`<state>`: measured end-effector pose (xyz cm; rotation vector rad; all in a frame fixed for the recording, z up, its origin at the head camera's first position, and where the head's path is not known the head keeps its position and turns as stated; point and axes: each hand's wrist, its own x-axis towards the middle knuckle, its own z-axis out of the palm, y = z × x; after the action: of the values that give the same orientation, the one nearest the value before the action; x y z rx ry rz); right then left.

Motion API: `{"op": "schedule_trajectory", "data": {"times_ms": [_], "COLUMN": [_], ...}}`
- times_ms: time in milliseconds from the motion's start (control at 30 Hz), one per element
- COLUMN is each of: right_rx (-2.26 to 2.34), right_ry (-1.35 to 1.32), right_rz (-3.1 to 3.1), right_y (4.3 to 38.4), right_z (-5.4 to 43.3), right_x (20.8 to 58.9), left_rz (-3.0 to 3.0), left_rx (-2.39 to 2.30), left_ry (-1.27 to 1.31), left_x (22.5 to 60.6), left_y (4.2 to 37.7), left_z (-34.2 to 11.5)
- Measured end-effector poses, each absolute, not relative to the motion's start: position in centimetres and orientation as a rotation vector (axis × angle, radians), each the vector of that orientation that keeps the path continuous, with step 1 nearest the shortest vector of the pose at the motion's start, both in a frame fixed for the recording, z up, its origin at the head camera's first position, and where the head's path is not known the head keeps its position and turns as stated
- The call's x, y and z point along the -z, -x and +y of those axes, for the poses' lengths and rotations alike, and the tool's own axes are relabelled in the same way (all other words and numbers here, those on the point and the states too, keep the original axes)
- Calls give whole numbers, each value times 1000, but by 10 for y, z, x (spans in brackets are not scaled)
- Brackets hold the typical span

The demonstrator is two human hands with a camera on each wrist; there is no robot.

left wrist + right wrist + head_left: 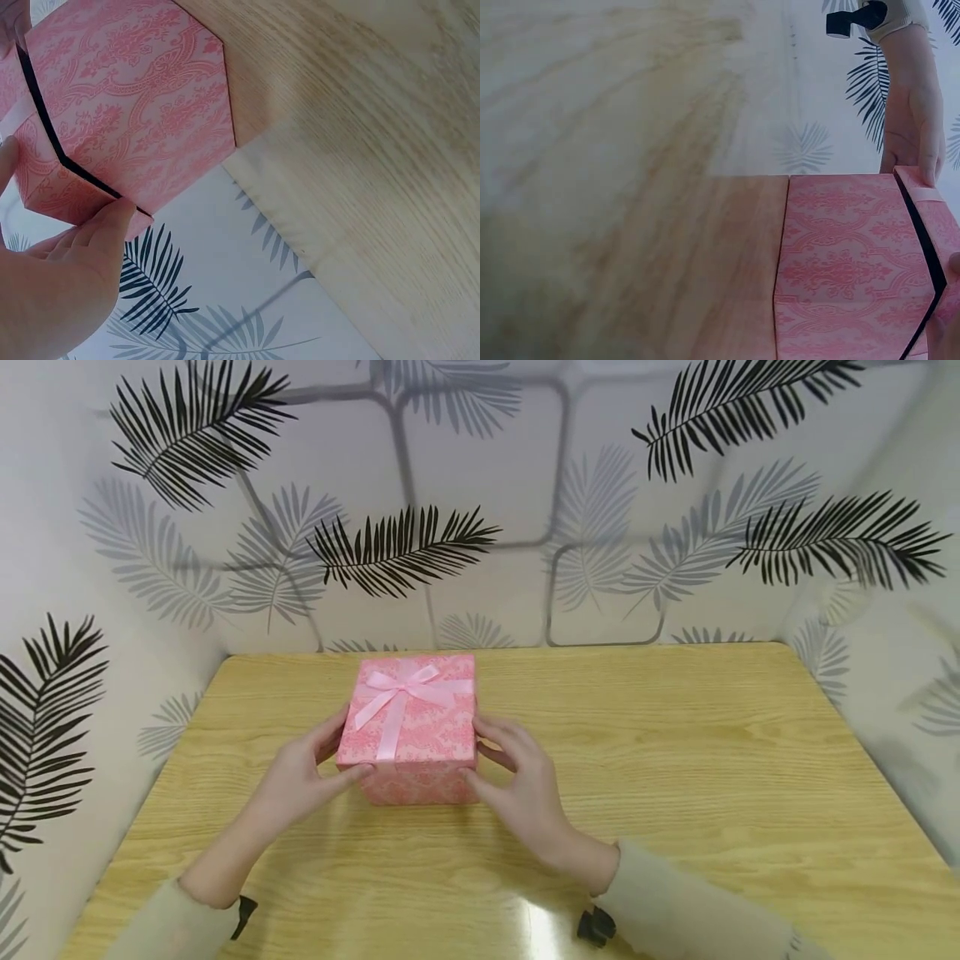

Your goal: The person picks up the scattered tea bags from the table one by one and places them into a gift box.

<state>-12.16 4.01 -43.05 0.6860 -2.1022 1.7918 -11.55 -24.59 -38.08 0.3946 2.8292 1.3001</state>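
Note:
A pink patterned gift box [423,785] stands on the table, its lid [420,731] topped by a pale pink ribbon bow [405,685]. My left hand [292,785] grips the lid at its left side, the thumb on the front edge. On the opposite side my right hand [528,789] holds the lid too, thumb near the front right corner. A black strip [90,178] shows between lid and box body in both wrist views; the inside stays hidden. In the right wrist view, the left hand [911,124] is seen across the box.
The light wood-grain table [690,760] reaches to a wall [480,468] printed with dark and grey leaves. Black camera mounts [596,927] sit at both wrists, by the pale sleeves [690,902]. Light glares off the table's front.

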Motion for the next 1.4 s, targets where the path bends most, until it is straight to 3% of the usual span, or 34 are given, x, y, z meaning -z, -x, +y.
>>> {"op": "schedule_trajectory", "data": {"times_ms": [1400], "right_rx": [-1503], "right_ry": [-635], "right_rz": [-2410], "right_y": [118], "right_z": [60], "right_x": [441], "left_rz": [2835], "left_rx": [-1166], "left_ry": [-374], "left_x": [407], "left_y": [112], "left_z": [-244]}}
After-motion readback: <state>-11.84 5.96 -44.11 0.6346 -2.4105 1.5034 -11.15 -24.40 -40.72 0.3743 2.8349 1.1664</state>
